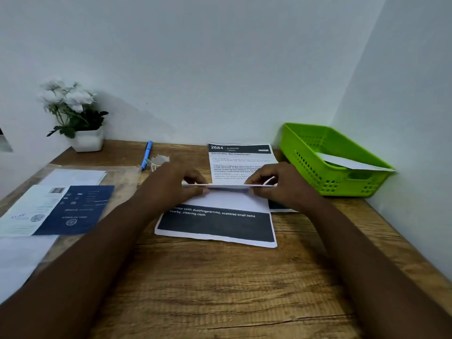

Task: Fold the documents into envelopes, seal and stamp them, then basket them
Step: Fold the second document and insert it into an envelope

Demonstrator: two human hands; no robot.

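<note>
A printed document (217, 222) with a dark band lies in the middle of the wooden desk, its far part folded up toward me. My left hand (171, 184) pinches the left end of the raised folded edge, and my right hand (281, 183) pinches the right end. A second printed sheet (238, 157) headed "2684" lies flat behind it. At the back right stands a green basket (308, 165) with a white envelope (352, 162) inside.
A clear sleeve with white envelopes and a blue-and-white leaflet (61, 209) lies at the left. A blue pen (146, 154) and a small clear item (159, 160) lie at the back. A white pot of flowers (80, 123) stands far left. Walls close the back and right.
</note>
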